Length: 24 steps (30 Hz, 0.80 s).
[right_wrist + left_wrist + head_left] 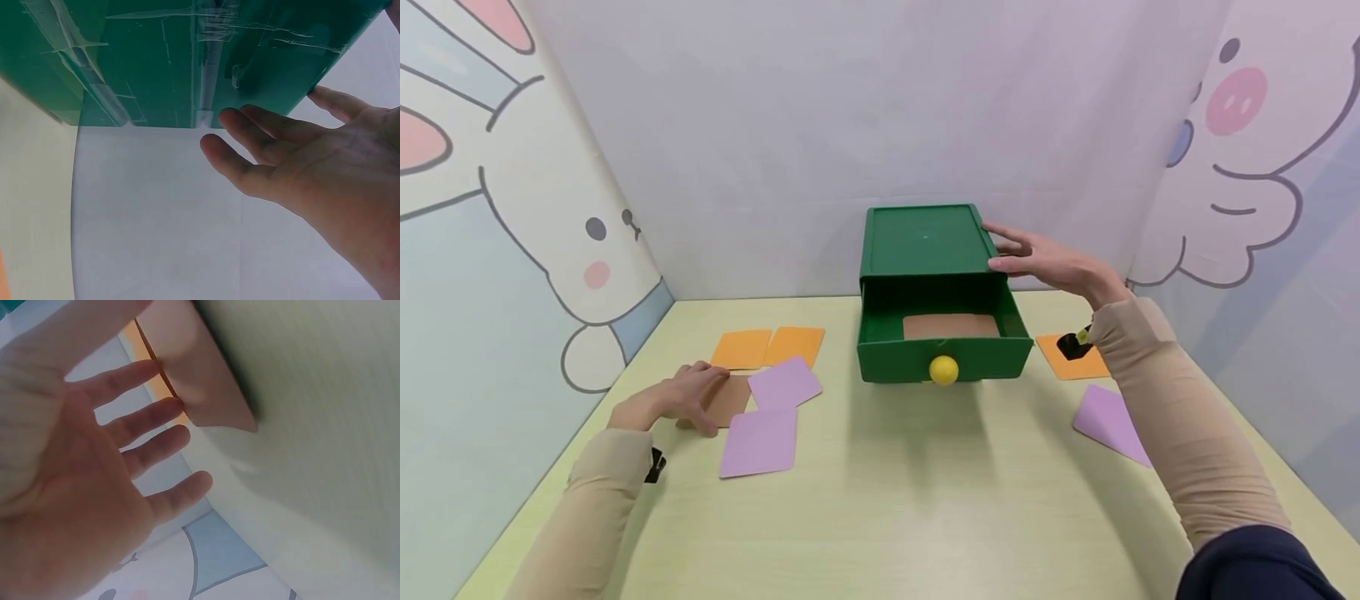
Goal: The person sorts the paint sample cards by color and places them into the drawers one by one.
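A green drawer box [925,242] stands at the back middle of the table. Its drawer [985,357], with a yellow knob [943,370], is pulled out and has a brown card [951,326] lying in it. My right hand [1045,262] is at the box's upper right edge with straight fingers, holding nothing. In the right wrist view the right hand [300,169] lies close to the green box [187,56]. My left hand [688,396] rests flat on a brown card [733,398] at the left. In the left wrist view the left hand [94,475] has its fingers spread by the brown card [200,381].
Two orange cards [742,348] [795,344] and two purple cards [784,383] [760,442] lie around the left hand. To the right of the box lie an orange card [1071,367] and a purple card [1108,425]. Cartoon-printed walls close in three sides.
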Each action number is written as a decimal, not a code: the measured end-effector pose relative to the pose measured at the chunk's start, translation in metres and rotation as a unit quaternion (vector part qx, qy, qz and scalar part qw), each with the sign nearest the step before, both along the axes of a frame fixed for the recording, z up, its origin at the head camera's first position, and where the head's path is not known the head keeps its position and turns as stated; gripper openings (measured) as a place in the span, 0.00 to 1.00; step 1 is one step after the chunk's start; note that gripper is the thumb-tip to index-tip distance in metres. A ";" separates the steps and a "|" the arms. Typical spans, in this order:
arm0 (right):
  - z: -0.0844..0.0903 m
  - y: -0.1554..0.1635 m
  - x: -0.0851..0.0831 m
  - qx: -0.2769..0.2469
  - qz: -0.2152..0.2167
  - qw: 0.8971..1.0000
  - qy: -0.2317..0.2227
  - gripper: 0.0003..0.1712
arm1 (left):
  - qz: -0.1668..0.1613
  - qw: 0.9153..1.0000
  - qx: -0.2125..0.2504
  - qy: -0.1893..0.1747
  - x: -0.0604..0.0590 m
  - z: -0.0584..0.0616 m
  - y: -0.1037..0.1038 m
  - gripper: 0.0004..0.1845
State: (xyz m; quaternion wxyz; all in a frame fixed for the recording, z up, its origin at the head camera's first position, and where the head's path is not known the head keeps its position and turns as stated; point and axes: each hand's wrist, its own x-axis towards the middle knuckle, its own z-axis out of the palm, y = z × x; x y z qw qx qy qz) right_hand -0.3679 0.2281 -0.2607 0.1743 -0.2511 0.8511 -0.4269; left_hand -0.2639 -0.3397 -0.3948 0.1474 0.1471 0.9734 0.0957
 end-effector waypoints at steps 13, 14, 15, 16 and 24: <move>0.004 0.000 -0.002 0.017 0.009 1.000 0.008 0.44 | 0.015 1.000 0.016 -0.018 -0.001 0.003 -0.002 0.51; 0.004 -0.001 -0.003 0.017 0.009 1.000 0.008 0.44 | 0.020 1.000 0.013 -0.015 -0.001 0.004 -0.003 0.51; 0.004 -0.001 -0.003 0.019 0.009 1.000 0.009 0.44 | 0.026 1.000 0.007 -0.014 -0.001 0.005 -0.004 0.52; 0.004 -0.002 -0.004 0.019 0.008 1.000 0.009 0.44 | 0.030 0.999 0.001 -0.011 -0.001 0.005 -0.006 0.52; 0.001 -0.005 -0.004 0.027 0.004 1.000 0.012 0.44 | 0.053 0.997 -0.039 0.036 0.008 0.025 -0.011 0.53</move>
